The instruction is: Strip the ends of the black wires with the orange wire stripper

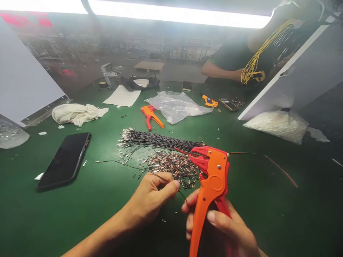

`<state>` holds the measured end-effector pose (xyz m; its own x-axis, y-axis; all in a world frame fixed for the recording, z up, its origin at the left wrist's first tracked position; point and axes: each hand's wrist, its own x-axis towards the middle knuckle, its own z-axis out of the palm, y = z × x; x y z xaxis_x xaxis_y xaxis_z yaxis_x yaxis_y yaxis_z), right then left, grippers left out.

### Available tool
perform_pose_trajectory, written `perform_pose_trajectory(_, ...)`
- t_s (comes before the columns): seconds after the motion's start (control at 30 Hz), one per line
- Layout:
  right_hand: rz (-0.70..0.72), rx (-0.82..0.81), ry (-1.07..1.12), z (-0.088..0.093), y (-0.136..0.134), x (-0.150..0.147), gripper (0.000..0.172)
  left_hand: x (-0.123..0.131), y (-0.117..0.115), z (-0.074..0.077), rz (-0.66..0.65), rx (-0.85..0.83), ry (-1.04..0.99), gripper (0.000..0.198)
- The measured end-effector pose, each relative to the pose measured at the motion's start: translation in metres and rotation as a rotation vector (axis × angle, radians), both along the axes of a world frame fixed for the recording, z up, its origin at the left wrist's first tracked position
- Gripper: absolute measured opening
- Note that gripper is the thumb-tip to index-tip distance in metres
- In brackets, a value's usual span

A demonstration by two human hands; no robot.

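My left hand [157, 192] is closed, thumb against the curled fingers, pinching a thin black wire [115, 161]. One end of that wire reaches out to the left; the other points down toward my right hand [230, 225]. In my right hand is an orange and red wire stripper [214, 178], held upright with its jaws facing left. A red wire [249, 153] shows on both sides of the stripper's head. Behind the hands lies a bundle of black wires [160, 140] with metal ends at the left. Between bundle and hands spreads a heap of short wire scraps [171, 164].
A black phone [65, 160] and a white cloth [79, 113] lie on the left. Farther back are another wire stripper [151, 116], a clear plastic bag [177, 105] and a yellow-and-blue tool [209, 101]. Across the table, a person's hand [252, 76] is by yellow wires [257, 53].
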<state>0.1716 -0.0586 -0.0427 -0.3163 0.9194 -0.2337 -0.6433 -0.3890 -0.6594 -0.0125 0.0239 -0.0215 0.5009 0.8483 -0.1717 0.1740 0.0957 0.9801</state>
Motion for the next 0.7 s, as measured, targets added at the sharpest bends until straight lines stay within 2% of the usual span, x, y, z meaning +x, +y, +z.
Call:
perform_pose_trajectory(0.13,-0.013,-0.029,0.013,0.000,-0.002,0.000,0.022,0.001,-0.004,0.001,0.020,0.051,0.014,0.042)
perform_pose_trajectory(0.3,-0.012,-0.090,0.060,0.000,0.000,-0.006,0.020,0.001,-0.003,0.001,0.037,0.028,0.026,0.039)
perform_pose_trajectory(0.5,-0.001,-0.092,-0.083,-0.002,0.005,-0.011,0.016,0.002,0.001,-0.006,0.085,-0.014,0.002,0.040)
perform_pose_trajectory(0.7,0.000,-0.124,-0.126,-0.005,0.005,-0.011,0.012,0.002,0.003,-0.012,0.109,-0.012,0.034,0.040)
